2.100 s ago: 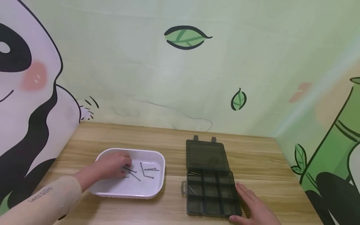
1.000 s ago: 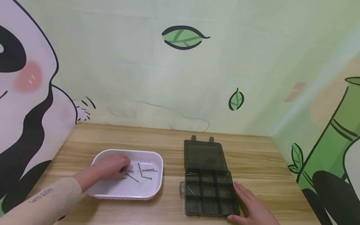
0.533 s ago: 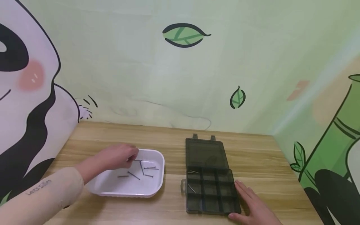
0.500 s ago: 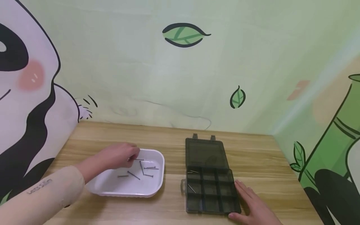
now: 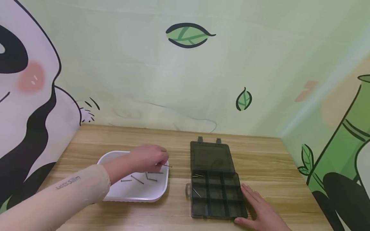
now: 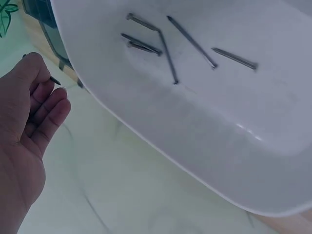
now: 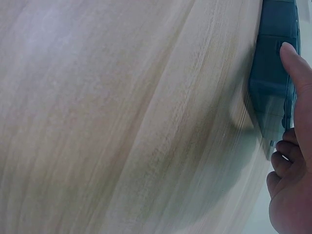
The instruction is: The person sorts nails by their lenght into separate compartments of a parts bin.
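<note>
My left hand pinches a nail between thumb and fingertips, above the back right corner of the white tray. In the left wrist view, the held nail's tip sticks out past the fingers. Several loose nails lie on the tray's floor. To the right sits a dark, see-through compartment box, its lid laid back. A few nails lie in its left column, in the back and middle compartments. My right hand rests along the box's right side, thumb at the front right corner.
The wooden table carries the tray and the box, with a strip of wood between them. A latch juts from the box's left side. A printed wall covering with leaves and a panda rises behind and beside the table.
My left hand has lifted from among the nails in the tray and moved right and back, taking one nail with it. The right hand and the box stay in place.
</note>
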Action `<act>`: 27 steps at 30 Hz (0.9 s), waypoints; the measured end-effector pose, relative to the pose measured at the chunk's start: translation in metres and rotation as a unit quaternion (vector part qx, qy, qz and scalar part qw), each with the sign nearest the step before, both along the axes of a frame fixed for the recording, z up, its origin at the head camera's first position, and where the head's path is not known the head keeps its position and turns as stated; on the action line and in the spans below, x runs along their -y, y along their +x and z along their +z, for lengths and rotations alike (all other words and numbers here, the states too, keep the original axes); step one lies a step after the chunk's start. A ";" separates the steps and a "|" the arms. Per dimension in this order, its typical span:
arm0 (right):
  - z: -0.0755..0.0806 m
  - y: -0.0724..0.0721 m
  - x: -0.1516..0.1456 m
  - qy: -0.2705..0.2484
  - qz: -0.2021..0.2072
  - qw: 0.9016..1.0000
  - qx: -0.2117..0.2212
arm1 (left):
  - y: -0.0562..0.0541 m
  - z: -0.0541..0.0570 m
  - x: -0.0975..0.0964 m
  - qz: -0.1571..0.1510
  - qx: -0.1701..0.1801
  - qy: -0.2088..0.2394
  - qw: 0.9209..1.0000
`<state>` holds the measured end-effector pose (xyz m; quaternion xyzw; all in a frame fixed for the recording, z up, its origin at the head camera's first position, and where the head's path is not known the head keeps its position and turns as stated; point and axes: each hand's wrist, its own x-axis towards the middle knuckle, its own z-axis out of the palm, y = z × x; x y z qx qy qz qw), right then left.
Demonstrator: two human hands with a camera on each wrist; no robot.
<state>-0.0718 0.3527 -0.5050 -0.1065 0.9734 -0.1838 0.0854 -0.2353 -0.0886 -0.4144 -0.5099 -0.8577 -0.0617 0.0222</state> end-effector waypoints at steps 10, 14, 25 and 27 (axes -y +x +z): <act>0.002 -0.001 0.002 -0.006 -0.020 0.999 0.031 | 0.005 -0.005 -0.047 -0.075 -0.023 0.008 0.997; 0.002 -0.001 0.002 -0.004 -0.019 0.999 0.032 | 0.007 -0.009 -0.064 -0.088 -0.031 0.004 0.996; 0.003 0.000 0.003 -0.005 -0.021 0.999 0.037 | 0.016 -0.023 -0.099 -0.108 -0.053 -0.015 0.993; 0.003 0.001 0.002 -0.005 -0.019 0.999 0.031 | 0.017 -0.026 -0.103 -0.115 -0.054 -0.013 0.992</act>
